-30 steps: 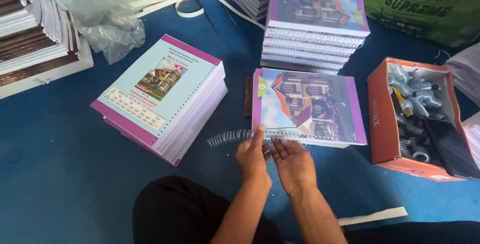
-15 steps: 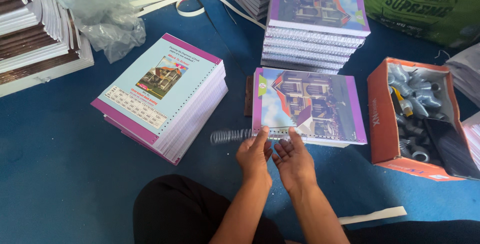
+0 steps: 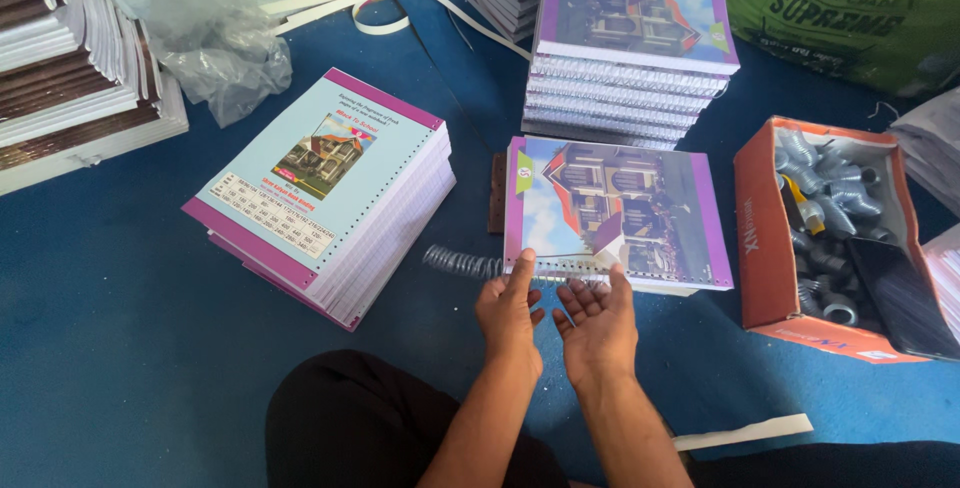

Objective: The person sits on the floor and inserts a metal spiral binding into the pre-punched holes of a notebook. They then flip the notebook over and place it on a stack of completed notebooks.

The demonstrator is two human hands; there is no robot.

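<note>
Both hands, the left hand (image 3: 510, 310) and the right hand (image 3: 597, 320), rest side by side with fingers loosely open at the notebook's (image 3: 612, 210) near edge, where the wire coil (image 3: 462, 264) sticks out left of them.

Operator: bare hands and forearms

Left hand (image 3: 508, 313) and right hand (image 3: 598, 326) ungloved, sleeveless; lower garment apparently black fabric.

Notebook (image 3: 612, 213) at centre, wire coil (image 3: 462, 263) along its near edge, bound stack (image 3: 632, 48) behind, unbound stack (image 3: 325, 188) left, box of coils (image 3: 760, 238) right.
</note>
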